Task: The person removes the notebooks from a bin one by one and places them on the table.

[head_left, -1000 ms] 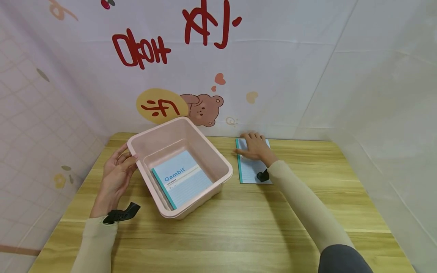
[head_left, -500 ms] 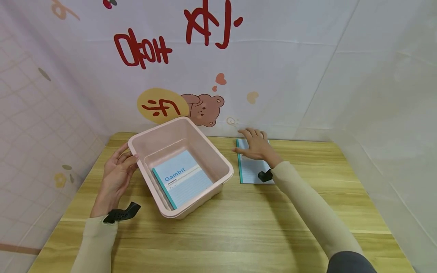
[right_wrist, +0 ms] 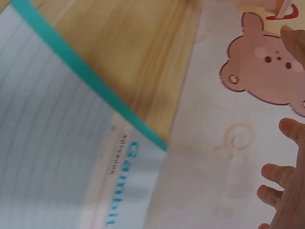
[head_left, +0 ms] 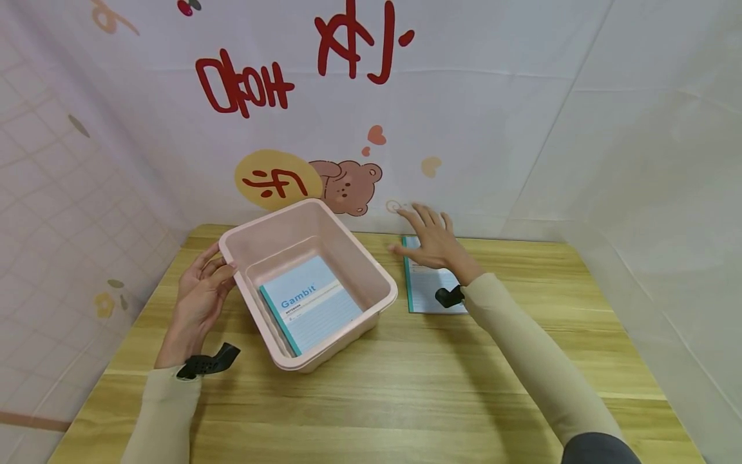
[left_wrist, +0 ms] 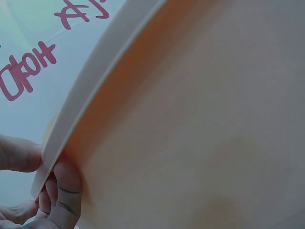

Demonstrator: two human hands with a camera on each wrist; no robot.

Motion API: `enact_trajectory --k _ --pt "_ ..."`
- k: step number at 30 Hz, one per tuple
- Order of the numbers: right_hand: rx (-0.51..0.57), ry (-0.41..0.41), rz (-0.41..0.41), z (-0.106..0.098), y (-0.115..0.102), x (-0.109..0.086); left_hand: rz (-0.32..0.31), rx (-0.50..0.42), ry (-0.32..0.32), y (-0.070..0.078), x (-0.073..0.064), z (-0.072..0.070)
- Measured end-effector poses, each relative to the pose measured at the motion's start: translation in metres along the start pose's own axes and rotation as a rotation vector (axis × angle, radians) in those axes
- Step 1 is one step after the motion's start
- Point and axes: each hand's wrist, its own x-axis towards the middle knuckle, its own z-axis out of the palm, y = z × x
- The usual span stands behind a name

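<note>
A pale pink plastic basin (head_left: 348, 254) stands on the table, left of centre. Flat on its floor lies a light blue notebook (head_left: 315, 303) with a teal spine, printed "Gambit". My left hand (head_left: 199, 293) pinches the basin's left rim, thumb on one side and fingers on the other, as the left wrist view shows. Over at the right, my right hand (head_left: 431, 245) hovers with fingers spread above a second Gambit notebook (head_left: 426, 290). That notebook lies on the table near the back edge, partly covered by the hand and wrist. Nothing is held in the right hand.
The wooden table (head_left: 394, 399) ends at a white printed backdrop (head_left: 475, 129) close behind the basin and notebook. Pale side curtains (head_left: 655, 225) close in on both sides. Black straps (head_left: 209, 364) sit at both wrists.
My right hand has lifted up off the second notebook, its fingers spreading wider and moving toward the backdrop. My left hand, the basin and both notebooks stay in place.
</note>
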Motion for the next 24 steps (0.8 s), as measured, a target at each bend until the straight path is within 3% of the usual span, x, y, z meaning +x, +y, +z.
enact_trajectory --k 12,24 --pt "-0.021 0.042 -0.033 -0.029 -0.026 0.012 0.001 0.018 -0.015 0.0 0.0 -0.001" --pt "-0.044 0.026 -0.099 -0.048 -0.057 0.022 0.02 0.015 -0.034 -0.003 -0.001 -0.002"
